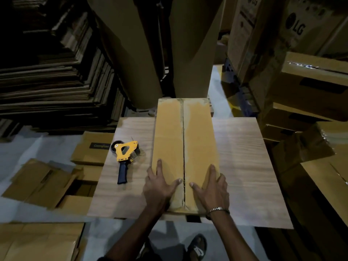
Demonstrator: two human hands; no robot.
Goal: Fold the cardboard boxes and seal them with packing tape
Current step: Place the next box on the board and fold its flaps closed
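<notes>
Cardboard box (pixel 185 147) lies under both hands; straight fingers (pixel 159 166) press its flaps flat.

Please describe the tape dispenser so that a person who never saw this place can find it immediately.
Look at the pale wooden board where both hands press on a long cardboard box. Left of that box, lying flat on the board, is the tape dispenser. It is the only yellow thing there, with a dark blue handle pointing towards the person.

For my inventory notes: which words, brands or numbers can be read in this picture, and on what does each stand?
"LG": tall carton, top right.
"LG", partly cut off: upper carton at the top edge.
Pale word on the dark label of the flat box left of the tape dispenser: too blurred to read.
</notes>
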